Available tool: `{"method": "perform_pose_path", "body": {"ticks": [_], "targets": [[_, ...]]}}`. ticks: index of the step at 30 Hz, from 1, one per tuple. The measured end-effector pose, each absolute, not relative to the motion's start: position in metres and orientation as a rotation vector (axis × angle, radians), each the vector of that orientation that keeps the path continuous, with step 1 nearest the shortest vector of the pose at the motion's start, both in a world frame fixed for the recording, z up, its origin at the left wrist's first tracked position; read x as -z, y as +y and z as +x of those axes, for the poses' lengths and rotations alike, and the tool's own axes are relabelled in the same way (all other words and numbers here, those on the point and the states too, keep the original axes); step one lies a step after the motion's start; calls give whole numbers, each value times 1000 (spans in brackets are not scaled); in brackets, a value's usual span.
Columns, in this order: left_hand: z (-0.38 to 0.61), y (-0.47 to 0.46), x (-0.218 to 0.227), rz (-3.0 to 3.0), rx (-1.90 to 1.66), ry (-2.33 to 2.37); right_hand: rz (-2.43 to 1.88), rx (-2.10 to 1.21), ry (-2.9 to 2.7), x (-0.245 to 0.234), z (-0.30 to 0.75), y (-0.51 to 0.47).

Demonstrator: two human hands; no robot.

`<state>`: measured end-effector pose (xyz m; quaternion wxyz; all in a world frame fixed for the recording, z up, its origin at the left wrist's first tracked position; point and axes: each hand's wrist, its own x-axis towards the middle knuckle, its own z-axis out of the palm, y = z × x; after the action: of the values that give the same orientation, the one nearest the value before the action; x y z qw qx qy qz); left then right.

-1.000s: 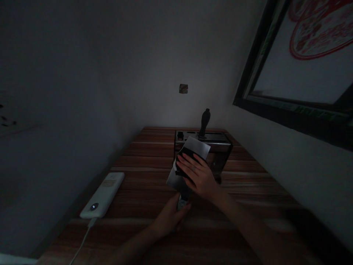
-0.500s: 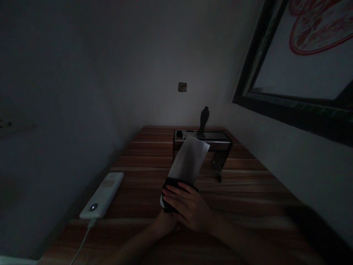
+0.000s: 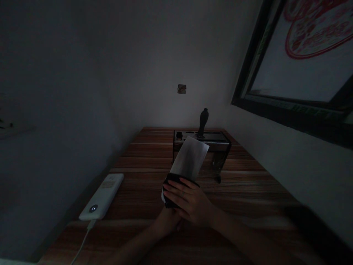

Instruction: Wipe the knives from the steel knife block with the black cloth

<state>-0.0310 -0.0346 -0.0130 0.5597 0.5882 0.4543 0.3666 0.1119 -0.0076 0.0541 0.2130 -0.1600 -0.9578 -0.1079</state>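
A broad metal cleaver (image 3: 190,156) points up and away from me over the table, its blade tilted to the right. Around the lower part of the blade lies a black cloth-like piece (image 3: 169,197) with a pale edge at its left. My right hand (image 3: 194,204) is pressed over this piece, fingers together and wrapped across it. Beneath it, my left hand (image 3: 168,221) is closed at the cleaver's lower end. The handle and most of the left fingers are hidden by the right hand and the black piece.
A metal knife rack (image 3: 217,136) with slots stands behind the blade, a black handle (image 3: 203,120) rising from it. On the left of the wood-grain table (image 3: 143,151) lies a white power bank (image 3: 103,197) with a cable (image 3: 82,244). Blurred at right is a dark object (image 3: 314,228).
My right hand and the black cloth-like piece have slid slightly up the blade. The cleaver stays almost in place. The view has shifted a little.
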Motion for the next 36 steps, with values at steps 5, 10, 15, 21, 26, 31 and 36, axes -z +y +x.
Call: {"method": "perform_pose_path", "body": {"ticks": [5, 10, 15, 21, 26, 31, 36], "targets": [[-24, -37, -1, 1370, -756, 1184, -504, 364, -2641, -63, 114, 2], [-21, -38, -10, 1349, -863, 1096, -565, 425, -2605, -75, 119, 15], [-23, -37, -9, 1366, -825, 1017, -610, 449, -2522, -90, 126, 29], [-23, -39, -10, 1342, -823, 1041, -672, 504, -2410, -107, 135, 51], [-23, -39, -8, 1343, -842, 1010, -756, 515, -2304, -121, 140, 62], [-25, -39, -5, 1378, -819, 1003, -816, 500, -2217, -123, 137, 63], [-25, -38, -3, 1379, -813, 1022, -797, 481, -2196, -115, 134, 59]]}}
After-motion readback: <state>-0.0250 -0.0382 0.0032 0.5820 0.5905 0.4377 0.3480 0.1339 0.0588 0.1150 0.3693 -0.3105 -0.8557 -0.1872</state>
